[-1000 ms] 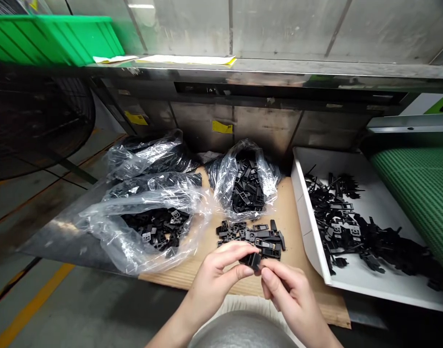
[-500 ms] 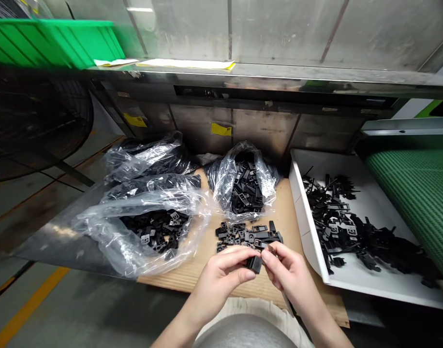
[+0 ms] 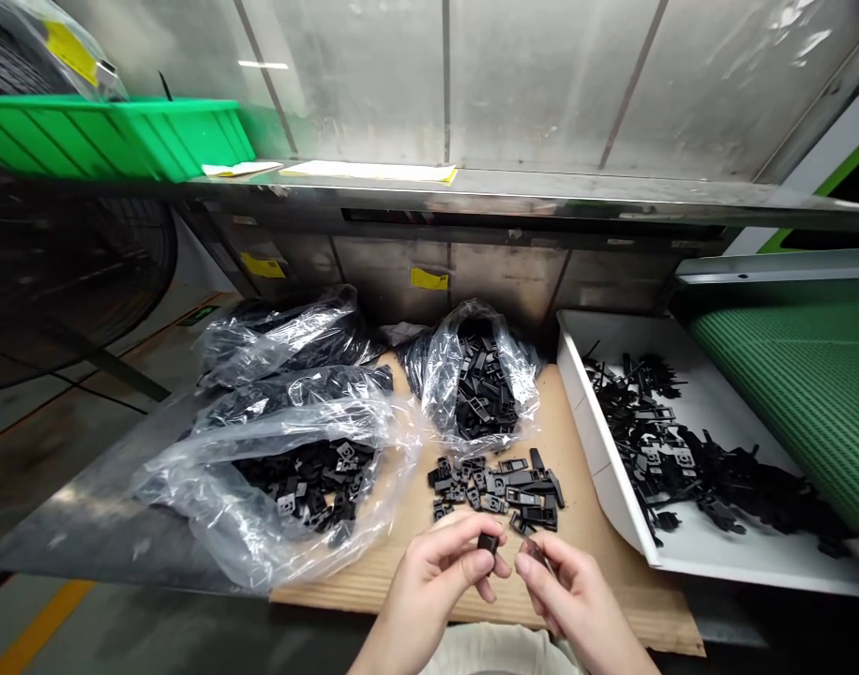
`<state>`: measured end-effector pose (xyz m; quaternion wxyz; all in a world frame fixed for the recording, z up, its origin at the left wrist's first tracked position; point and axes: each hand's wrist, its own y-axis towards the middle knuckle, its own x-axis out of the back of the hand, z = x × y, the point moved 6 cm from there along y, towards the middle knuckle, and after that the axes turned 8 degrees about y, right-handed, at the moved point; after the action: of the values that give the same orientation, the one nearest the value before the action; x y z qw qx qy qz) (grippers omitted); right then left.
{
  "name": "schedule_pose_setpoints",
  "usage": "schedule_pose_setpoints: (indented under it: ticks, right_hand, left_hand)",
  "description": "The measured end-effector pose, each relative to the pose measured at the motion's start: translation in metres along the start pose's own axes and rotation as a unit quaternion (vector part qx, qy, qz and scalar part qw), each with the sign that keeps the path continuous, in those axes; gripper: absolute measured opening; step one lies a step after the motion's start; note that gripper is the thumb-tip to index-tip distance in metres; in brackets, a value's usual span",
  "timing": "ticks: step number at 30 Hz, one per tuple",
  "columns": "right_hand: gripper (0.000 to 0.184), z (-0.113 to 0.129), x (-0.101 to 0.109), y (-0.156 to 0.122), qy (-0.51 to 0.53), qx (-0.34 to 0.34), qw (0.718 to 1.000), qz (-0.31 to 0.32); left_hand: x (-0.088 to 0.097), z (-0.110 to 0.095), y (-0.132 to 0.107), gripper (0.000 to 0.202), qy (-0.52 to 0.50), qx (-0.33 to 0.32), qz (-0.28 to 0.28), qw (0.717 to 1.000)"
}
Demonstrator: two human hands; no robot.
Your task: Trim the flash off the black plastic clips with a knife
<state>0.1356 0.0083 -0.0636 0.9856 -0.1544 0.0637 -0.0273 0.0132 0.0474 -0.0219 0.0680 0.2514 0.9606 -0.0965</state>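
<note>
My left hand [image 3: 436, 586] pinches a small black plastic part [image 3: 488, 543] between thumb and fingers. My right hand [image 3: 570, 591] holds a smaller dark piece [image 3: 534, 553] between its fingertips, a short gap from the left hand. Just beyond both hands, a loose heap of black plastic parts [image 3: 492, 492] lies on a cardboard sheet [image 3: 373, 581]. Two clear plastic bags of similar parts [image 3: 475, 384] [image 3: 289, 492] stand open behind and left of the heap. A white tray [image 3: 598, 441] holding tangled black parts sits to the right.
A further bag of black parts [image 3: 281, 337] lies at the back left. A green woven belt [image 3: 788, 403] runs along the right. Above stands a steel shelf [image 3: 472, 192] with a green crate [image 3: 113, 136] and papers [image 3: 369, 171]. A floor fan [image 3: 50, 281] stands at the left.
My hands have drawn apart, and the part that they held together is now separated into two pieces, one in each hand. The view has tilted slightly upward.
</note>
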Motion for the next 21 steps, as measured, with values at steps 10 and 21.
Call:
schedule_pose_setpoints:
  ticks: [10, 21]
  right_hand:
    - [0.031, 0.017, -0.043, -0.015, -0.060, 0.047, 0.997, -0.016]
    - [0.017, 0.015, -0.073, -0.038, -0.159, 0.179, 0.965, -0.105]
  left_hand:
    - [0.030, 0.012, -0.021, 0.007, -0.033, 0.040, 0.042, 0.998]
    - [0.041, 0.030, -0.026, 0.034, -0.074, 0.103, 0.062, 0.990]
